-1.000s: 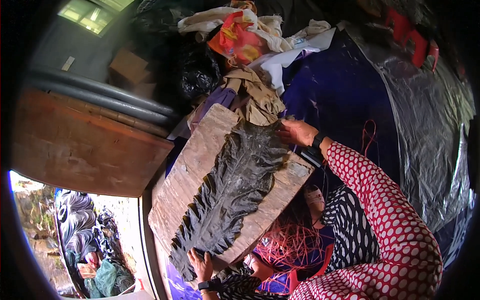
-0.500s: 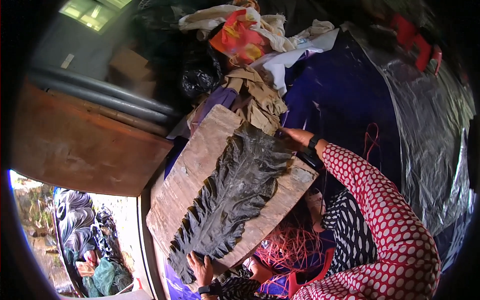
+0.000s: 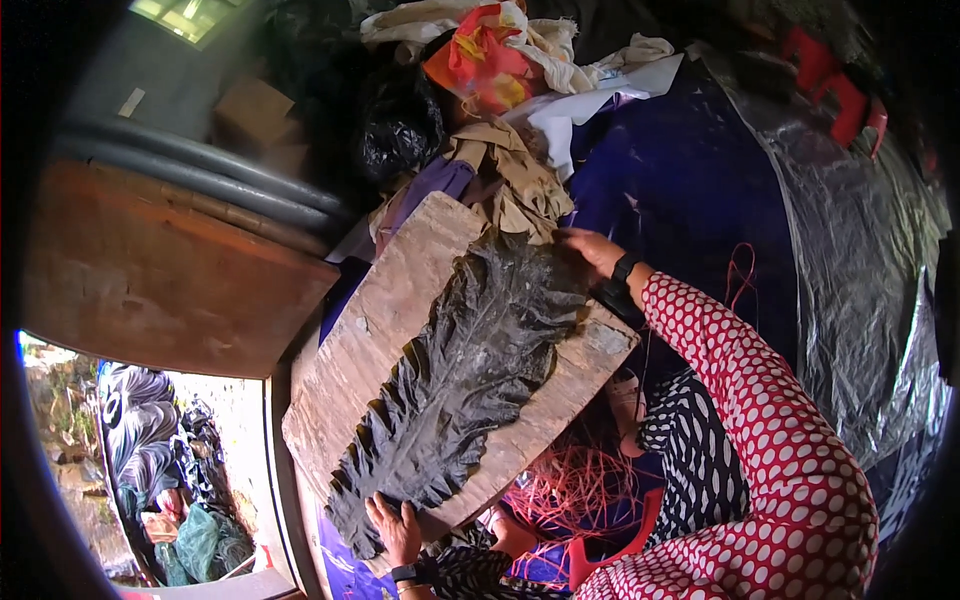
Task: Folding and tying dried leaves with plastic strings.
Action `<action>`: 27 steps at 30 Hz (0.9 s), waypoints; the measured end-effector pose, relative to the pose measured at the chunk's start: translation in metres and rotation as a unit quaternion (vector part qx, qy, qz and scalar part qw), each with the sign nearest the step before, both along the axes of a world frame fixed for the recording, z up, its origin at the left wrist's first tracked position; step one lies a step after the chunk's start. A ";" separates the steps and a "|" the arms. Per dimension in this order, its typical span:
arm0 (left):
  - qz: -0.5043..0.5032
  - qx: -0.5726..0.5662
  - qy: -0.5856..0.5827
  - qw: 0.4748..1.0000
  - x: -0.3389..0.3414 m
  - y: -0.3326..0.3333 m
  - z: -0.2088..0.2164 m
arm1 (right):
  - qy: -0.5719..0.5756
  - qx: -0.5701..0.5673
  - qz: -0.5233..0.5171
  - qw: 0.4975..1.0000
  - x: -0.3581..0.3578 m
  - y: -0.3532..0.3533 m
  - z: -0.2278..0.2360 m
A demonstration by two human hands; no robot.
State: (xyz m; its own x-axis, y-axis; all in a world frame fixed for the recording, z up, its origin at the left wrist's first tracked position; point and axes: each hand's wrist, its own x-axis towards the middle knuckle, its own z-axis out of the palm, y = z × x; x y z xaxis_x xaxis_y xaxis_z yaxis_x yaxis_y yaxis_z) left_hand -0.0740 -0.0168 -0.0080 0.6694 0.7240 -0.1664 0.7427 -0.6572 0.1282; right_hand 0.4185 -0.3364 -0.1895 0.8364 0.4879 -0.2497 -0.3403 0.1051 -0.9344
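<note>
A long, dark greenish-brown blade of kelp (image 3: 455,375) with ruffled edges lies slantwise along a worn wooden board (image 3: 350,345). At its near end my left hand (image 3: 397,530) rests on it, fingers spread and pressing down. My right hand (image 3: 597,252) is at the far right corner of the kelp, its fingers along the edge; part of the grip is in shadow. Between my hands the kelp is mostly flat, with folds along both sides.
Crumpled brown cloth (image 3: 525,180) touches the board's far end. Tangled red strings (image 3: 575,490) and a red plastic object (image 3: 640,530) are below the board's right side. Purple-blue sheeting (image 3: 690,170) covers the far right, beside clear plastic (image 3: 860,260). A brown panel (image 3: 170,270) stands left.
My right hand has shifted slightly away from me, and the kelp's far end looks more spread out. My left hand stays on the near end. The whole view has moved slightly.
</note>
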 end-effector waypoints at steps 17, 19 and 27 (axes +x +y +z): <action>-0.068 0.028 -0.094 0.993 0.017 0.005 0.021 | -0.727 -0.204 0.162 0.636 -0.209 0.091 0.200; -0.081 0.000 -0.146 0.986 0.013 0.010 0.022 | -0.662 -0.166 0.234 0.692 -0.236 0.098 0.197; -0.090 -0.044 -0.282 0.954 0.021 0.015 0.023 | -0.513 -0.150 0.042 0.844 -0.214 0.083 0.209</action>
